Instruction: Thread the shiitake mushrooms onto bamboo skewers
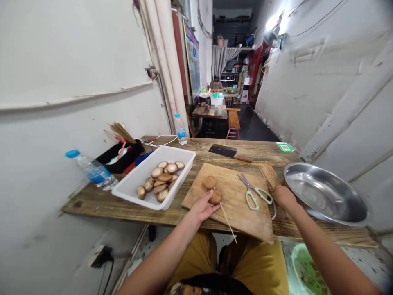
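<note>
My left hand (204, 208) is closed around the nearer of two brown mushroom caps (216, 197) on a wooden chopping board (196, 192). A thin bamboo skewer (229, 223) runs out of that cap toward me. The farther cap (209, 182) lies close against it, with a bit of stick showing between the two. Beyond the board's right edge, my right hand (284, 196) is at the near end of a bundle of bamboo skewers (269, 175); its fingers are hidden from me. Scissors with pale green handles (252, 200) lie on the board, blades spread.
Left of the board stands a white tray (121, 191) of mushrooms, beside water bottles (100, 174) and a black box (115, 164). A cleaver (225, 151) lies behind the board. At right sits a steel basin (325, 192). Below is a green tub (299, 262). A person (216, 84) sits far back.
</note>
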Demonstrator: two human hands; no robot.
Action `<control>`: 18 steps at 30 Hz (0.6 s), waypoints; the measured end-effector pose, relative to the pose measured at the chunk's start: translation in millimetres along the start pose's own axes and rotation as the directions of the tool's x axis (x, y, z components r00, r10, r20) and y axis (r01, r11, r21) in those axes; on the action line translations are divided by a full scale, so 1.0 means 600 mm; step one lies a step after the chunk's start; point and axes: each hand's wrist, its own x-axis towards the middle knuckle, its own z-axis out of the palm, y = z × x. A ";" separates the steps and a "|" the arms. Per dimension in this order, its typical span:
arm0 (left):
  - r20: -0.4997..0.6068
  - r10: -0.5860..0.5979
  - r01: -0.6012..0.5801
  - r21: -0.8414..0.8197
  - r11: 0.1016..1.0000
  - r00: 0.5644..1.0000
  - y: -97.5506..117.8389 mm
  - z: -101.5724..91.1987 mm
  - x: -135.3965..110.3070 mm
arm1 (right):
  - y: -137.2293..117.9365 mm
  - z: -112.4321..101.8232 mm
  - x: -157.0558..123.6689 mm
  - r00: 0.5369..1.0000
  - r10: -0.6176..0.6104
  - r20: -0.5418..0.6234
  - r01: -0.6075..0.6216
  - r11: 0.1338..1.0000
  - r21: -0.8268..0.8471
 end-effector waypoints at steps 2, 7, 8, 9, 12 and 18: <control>0.006 -0.002 0.002 -0.013 1.000 1.000 0.001 -0.001 0.002 | 0.001 0.005 0.007 0.996 -0.006 0.089 0.010 0.999 -0.044; 0.015 -0.001 0.001 -0.027 1.000 1.000 0.003 -0.005 0.006 | -0.002 -0.003 0.013 0.985 -0.016 0.170 0.035 0.993 -0.110; 0.017 -0.001 0.002 -0.028 1.000 1.000 0.003 -0.006 0.006 | -0.004 -0.007 0.011 0.987 -0.020 0.161 0.038 0.993 -0.113; 0.021 -0.002 0.003 -0.029 1.000 1.000 0.003 -0.006 0.006 | -0.006 -0.011 0.007 0.989 -0.020 0.145 0.037 0.993 -0.115; 0.036 -0.003 0.005 -0.036 0.999 0.999 0.003 -0.007 0.006 | -0.018 -0.026 -0.013 0.999 -0.018 0.052 0.023 0.994 -0.105; 0.054 -0.002 0.005 -0.054 0.999 0.999 0.003 -0.009 0.010 | -0.073 -0.044 -0.106 0.953 -0.185 -0.241 0.206 0.976 0.063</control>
